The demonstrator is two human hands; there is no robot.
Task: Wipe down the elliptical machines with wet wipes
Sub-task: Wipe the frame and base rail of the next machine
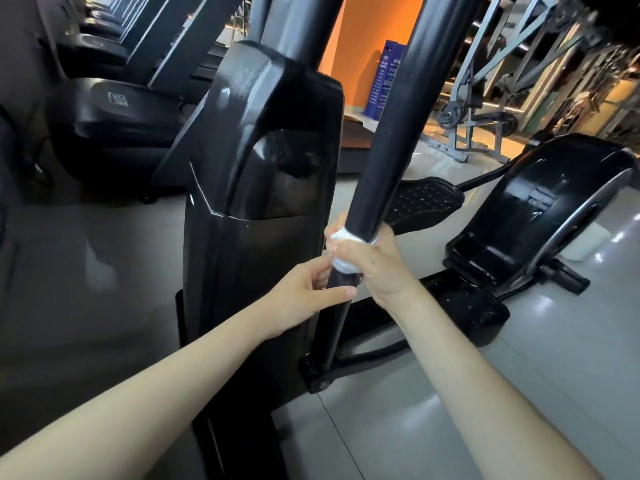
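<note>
The right hand point(372, 261) is wrapping the wet wipe point(341, 235) round the elliptical's swing arm point(391, 133), fingers curled tight. The left hand point(308, 292) is pinching the arm just below. The next move probably calls for sliding the wipe along it.

Both bare arms reached forward and up. The right hand point(374, 261) was curled tight round a white wipe point(341, 234) on a black bar point(391, 133). Just below, the left hand point(311, 292) held the bar between thumb and fingers. The two hands were close together.
</note>
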